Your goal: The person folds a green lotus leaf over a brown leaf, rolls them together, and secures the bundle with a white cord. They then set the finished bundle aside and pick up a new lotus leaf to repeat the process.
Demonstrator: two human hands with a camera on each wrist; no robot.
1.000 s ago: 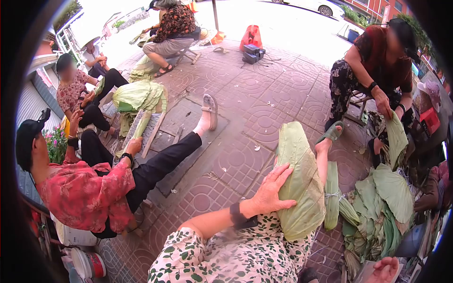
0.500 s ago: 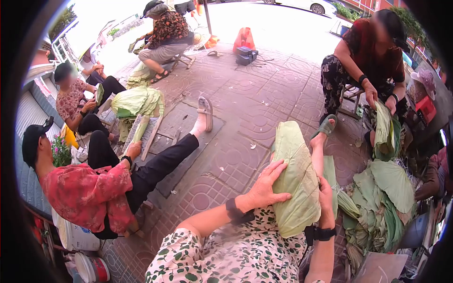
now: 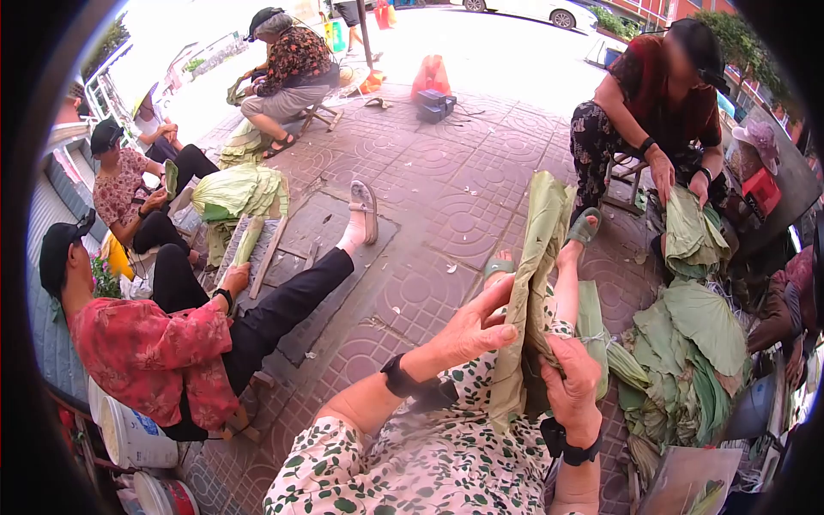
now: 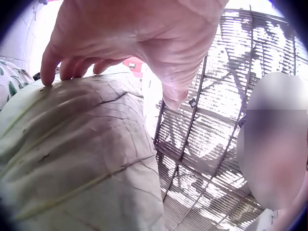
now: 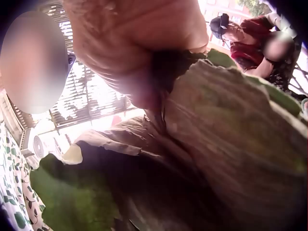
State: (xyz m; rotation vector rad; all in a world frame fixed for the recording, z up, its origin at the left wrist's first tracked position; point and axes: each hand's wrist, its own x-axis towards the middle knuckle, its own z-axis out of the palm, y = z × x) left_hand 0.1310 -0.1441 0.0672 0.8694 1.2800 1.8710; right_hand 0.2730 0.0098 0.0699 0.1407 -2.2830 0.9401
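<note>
A stack of folded, pale green lotus leaves (image 3: pixel 530 283) stands tilted over my lap, its edge turned towards me in the head view. My left hand (image 3: pixel 468 330) lies along its left side with fingers extended and thumb apart. In the left wrist view, that hand's fingertips (image 4: pixel 48 72) rest on the veined leaf surface (image 4: pixel 82 154). My right hand (image 3: pixel 573 378) grips the right edge of the stack, fingers curled over it. The right wrist view shows the leaf layers (image 5: pixel 231 120) parted beneath the right hand (image 5: pixel 139 43), with a dark fold between them.
To my right lie a tied leaf bundle (image 3: pixel 592 326) and a large leaf pile (image 3: pixel 687 369), with a clear plastic sheet (image 3: pixel 691 481) nearer me. A person in red (image 3: pixel 154 352) sits left, near white buckets (image 3: pixel 133 433). Another person (image 3: pixel 661 112) handles leaves at right.
My right hand came in from the lower right to the stack's right edge and now grips it. The stack has turned from broad face to edge-on, its layers parting. The left hand stays alongside.
</note>
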